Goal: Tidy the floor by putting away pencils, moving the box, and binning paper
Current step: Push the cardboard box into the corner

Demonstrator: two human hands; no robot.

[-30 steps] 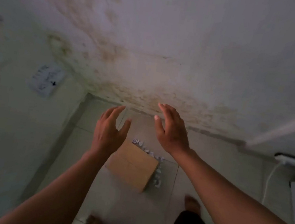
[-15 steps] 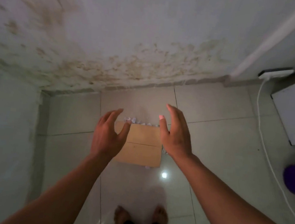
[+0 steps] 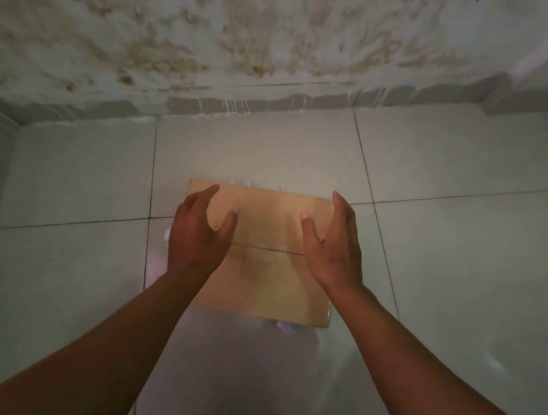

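Your left hand (image 3: 198, 234) and your right hand (image 3: 333, 245) are both spread open, with fingers curved and thumbs turned inward, and they hold nothing. They hang over the two sides of the cardboard box (image 3: 266, 258), and if they touch it I cannot tell. The closed box lies flat on the tiled floor (image 3: 448, 270), near the stained wall (image 3: 218, 28). Small bits of white paper (image 3: 284, 326) show at the edges of the box.
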